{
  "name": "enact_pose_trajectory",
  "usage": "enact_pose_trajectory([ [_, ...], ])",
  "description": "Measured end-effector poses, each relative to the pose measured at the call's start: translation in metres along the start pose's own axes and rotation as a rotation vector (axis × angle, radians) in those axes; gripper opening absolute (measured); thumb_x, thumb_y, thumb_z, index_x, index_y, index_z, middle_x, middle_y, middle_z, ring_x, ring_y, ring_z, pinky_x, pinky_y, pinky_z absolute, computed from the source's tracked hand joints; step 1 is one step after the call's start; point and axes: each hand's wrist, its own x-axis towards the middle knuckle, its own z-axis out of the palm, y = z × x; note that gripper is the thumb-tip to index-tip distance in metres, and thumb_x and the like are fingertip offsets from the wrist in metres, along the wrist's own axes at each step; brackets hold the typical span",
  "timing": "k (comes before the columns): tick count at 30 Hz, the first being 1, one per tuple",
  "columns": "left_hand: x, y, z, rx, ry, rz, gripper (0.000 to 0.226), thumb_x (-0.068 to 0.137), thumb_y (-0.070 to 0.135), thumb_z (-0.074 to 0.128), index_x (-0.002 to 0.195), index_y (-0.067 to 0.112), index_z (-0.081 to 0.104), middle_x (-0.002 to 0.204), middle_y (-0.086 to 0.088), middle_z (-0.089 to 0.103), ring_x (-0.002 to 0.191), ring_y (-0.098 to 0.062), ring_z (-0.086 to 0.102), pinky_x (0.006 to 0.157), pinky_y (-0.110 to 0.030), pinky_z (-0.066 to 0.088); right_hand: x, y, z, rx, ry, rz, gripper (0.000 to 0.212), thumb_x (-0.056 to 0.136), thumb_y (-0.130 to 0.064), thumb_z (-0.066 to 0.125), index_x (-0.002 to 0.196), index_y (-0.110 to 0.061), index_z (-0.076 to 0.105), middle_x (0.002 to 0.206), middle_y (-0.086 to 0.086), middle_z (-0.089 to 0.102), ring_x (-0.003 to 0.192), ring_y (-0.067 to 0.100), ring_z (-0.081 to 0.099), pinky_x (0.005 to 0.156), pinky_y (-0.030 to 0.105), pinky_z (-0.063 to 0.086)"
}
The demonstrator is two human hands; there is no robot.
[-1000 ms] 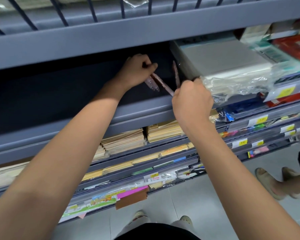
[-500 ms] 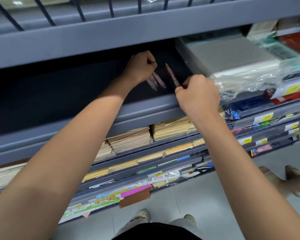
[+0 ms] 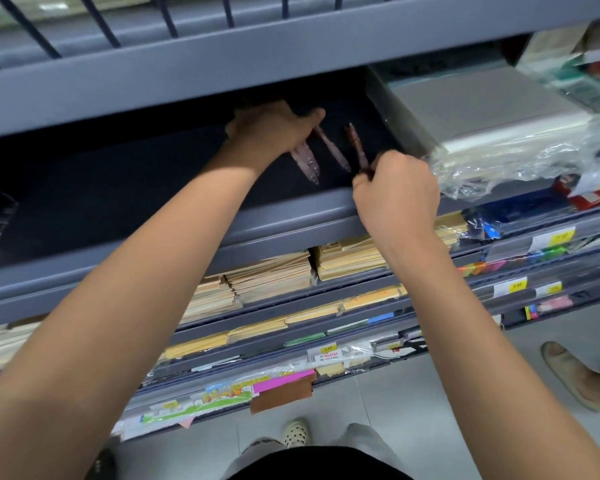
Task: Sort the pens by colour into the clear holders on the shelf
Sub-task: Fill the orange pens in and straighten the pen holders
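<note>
My left hand clamps its grip on two reddish pens above the dark shelf; my right hand pinches a third pen, angled upward, over that shelf.

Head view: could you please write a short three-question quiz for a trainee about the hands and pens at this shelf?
1. True or false: the right hand holds a single pen.
2. Which hand shows more pens? A. left hand B. right hand C. neither holds any
3. Fill in: the plastic-wrapped stack lies to the ___ of both hands.

Key: 1 true; 2 A; 3 right.
</note>
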Motion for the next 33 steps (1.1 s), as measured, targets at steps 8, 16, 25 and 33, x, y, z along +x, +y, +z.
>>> enact_pose_trajectory([
  [8, -0.012, 0.039, -0.004, -0.099, -0.288, -0.073, 0.075, 0.086, 0.072, 0.055, 0.119, 0.005, 0.062, 0.082, -0.008, 0.074, 0.074, -0.019, 0.062, 0.077, -0.035, 0.059, -0.002, 0.007, -0.012, 0.055, -0.085, -0.003, 0.011, 0.094, -0.020, 0.052, 0.087, -0.012, 0.051, 0.085, 0.007, 0.045, 0.074, 0.026, 0.041, 0.064, 0.033, 0.032],
  [16, -0.020, 0.072, -0.007, -0.030, -0.537, -0.176, 0.034, 0.096, 0.036, 0.057, 0.096, 0.008, 0.076, 0.092, -0.019, 0.073, 0.098, -0.029, 0.067, 0.091, -0.036, 0.056, -0.005, 0.031, -0.018, 0.172, -0.145, -0.025, 0.013, 0.094, -0.020, 0.050, 0.097, -0.008, 0.055, 0.080, 0.005, 0.051, 0.074, 0.025, 0.041, 0.064, 0.030, 0.028],
  [25, -0.032, 0.067, -0.009, 0.078, -0.388, -0.140, 0.025, 0.088, 0.017, 0.059, 0.087, -0.001, 0.077, 0.093, -0.018, 0.076, 0.101, -0.030, 0.071, 0.090, -0.039, 0.058, 0.001, 0.050, -0.026, 0.175, -0.219, -0.081, 0.013, 0.089, -0.022, 0.054, 0.094, -0.011, 0.057, 0.073, 0.005, 0.049, 0.074, 0.026, 0.040, 0.062, 0.030, 0.028],
  [33, -0.049, 0.052, -0.017, 0.034, -0.348, -0.200, 0.029, 0.095, 0.022, 0.056, 0.108, 0.001, 0.072, 0.114, -0.008, 0.071, 0.101, -0.025, 0.068, 0.075, -0.028, 0.059, 0.003, 0.060, -0.035, 0.334, -0.340, -0.079, 0.021, 0.086, -0.031, 0.057, 0.086, -0.011, 0.064, 0.073, 0.003, 0.062, 0.064, 0.008, 0.039, 0.051, 0.024, 0.028],
])
